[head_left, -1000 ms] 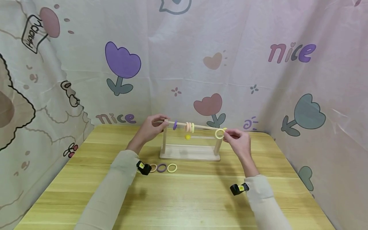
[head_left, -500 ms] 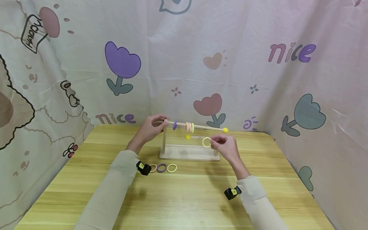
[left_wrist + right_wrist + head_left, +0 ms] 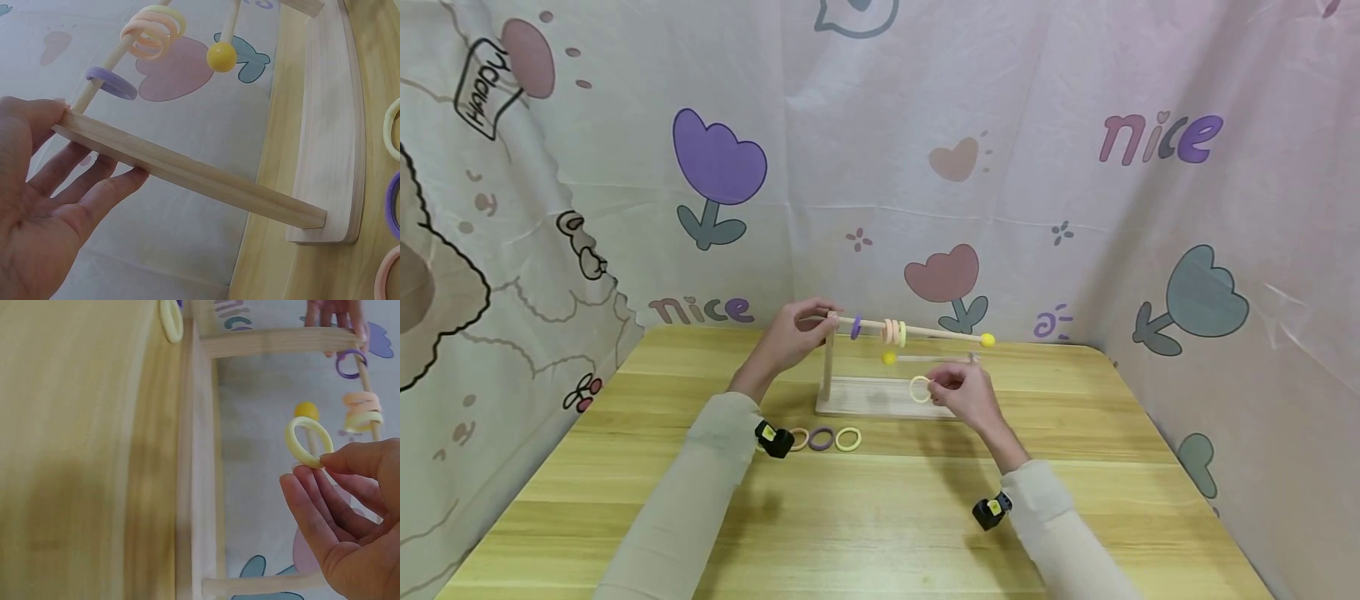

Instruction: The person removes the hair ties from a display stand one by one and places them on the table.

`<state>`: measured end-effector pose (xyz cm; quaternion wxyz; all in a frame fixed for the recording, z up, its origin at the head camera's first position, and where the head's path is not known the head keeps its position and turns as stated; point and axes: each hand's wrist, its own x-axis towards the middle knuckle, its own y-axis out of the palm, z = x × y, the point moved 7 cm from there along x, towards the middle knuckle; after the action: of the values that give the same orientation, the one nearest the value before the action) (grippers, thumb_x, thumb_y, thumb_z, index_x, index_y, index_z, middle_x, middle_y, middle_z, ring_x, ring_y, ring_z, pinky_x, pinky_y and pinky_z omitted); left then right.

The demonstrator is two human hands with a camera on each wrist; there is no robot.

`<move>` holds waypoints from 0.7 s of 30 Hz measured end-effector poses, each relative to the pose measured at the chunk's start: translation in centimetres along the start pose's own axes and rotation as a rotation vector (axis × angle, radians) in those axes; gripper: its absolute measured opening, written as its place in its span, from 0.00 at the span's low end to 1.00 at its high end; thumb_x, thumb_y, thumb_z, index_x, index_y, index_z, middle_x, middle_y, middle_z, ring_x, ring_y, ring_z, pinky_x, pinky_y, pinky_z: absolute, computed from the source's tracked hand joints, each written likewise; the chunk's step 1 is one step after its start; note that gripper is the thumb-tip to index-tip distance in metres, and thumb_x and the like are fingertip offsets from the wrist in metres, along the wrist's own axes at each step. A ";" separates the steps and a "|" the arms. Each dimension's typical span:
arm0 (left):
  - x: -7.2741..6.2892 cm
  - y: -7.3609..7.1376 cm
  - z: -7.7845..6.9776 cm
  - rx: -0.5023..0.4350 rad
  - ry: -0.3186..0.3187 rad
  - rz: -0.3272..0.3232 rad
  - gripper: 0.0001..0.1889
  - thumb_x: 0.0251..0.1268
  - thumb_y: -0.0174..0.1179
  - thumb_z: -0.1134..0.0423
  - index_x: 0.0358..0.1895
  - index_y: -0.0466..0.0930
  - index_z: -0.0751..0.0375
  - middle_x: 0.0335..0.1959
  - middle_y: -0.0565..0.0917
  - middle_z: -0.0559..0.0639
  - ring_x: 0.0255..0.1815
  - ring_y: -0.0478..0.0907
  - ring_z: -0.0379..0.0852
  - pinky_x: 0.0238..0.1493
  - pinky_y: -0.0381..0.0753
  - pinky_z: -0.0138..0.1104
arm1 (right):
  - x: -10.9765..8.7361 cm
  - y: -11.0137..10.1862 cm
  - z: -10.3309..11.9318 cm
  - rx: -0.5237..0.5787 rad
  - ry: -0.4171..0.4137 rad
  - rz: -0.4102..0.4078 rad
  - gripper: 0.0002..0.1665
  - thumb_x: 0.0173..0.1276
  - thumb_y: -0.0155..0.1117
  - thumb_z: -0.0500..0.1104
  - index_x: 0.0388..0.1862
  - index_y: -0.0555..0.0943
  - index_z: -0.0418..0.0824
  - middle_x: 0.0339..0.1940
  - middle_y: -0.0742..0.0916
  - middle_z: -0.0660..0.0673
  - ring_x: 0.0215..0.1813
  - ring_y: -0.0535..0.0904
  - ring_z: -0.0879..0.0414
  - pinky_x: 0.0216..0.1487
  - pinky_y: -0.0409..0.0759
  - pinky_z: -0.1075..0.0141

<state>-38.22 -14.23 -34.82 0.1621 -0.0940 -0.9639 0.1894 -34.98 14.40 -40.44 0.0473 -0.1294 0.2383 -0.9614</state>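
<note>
My left hand grips the top of the left post of a wooden stand, thumb on one side and fingers on the other. From that post a rod reaches right to a yellow ball end. It carries a purple ring, peach rings and a pale yellow ring. My right hand pinches another pale yellow ring between thumb and fingertips, in front of the stand and below the rod.
A lower rod with a yellow ball comes from the right post. Along the table in front of the stand lie a yellow ring, a purple ring and a peach ring. A patterned cloth hangs behind.
My right hand has carried the pale yellow ring left and down, away from the rod's ball end towards the front of the stand. The left hand has stayed on the post.
</note>
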 end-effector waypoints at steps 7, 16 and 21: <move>0.1 0.0 0.1 0.003 -0.020 -0.002 0.16 0.77 0.60 0.57 0.62 0.80 0.57 0.59 0.82 0.62 0.64 0.82 0.61 0.61 0.86 0.51 | -0.1 1.3 -0.3 -0.037 -0.016 0.029 0.05 0.65 0.69 0.29 0.39 0.88 0.31 0.31 0.91 0.36 0.28 0.84 0.59 0.29 0.84 0.74; -0.1 0.0 0.0 -0.020 -0.035 -0.001 0.17 0.77 0.60 0.58 0.63 0.77 0.55 0.60 0.82 0.63 0.64 0.82 0.62 0.61 0.85 0.52 | -0.1 3.3 -1.3 -0.001 0.038 0.086 0.06 0.65 0.68 0.27 0.39 0.87 0.28 0.31 0.90 0.36 0.27 0.80 0.62 0.28 0.82 0.75; 0.0 0.0 0.0 -0.026 -0.028 -0.001 0.15 0.77 0.60 0.59 0.60 0.78 0.57 0.59 0.83 0.64 0.64 0.82 0.62 0.61 0.85 0.52 | -0.1 4.2 -1.5 -0.005 0.039 0.114 0.06 0.64 0.67 0.27 0.38 0.88 0.29 0.31 0.90 0.35 0.27 0.81 0.62 0.28 0.82 0.74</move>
<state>-38.20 -14.24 -34.82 0.1475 -0.0932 -0.9685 0.1779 -35.14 11.39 -43.76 0.0971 -0.0972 0.2483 -0.9589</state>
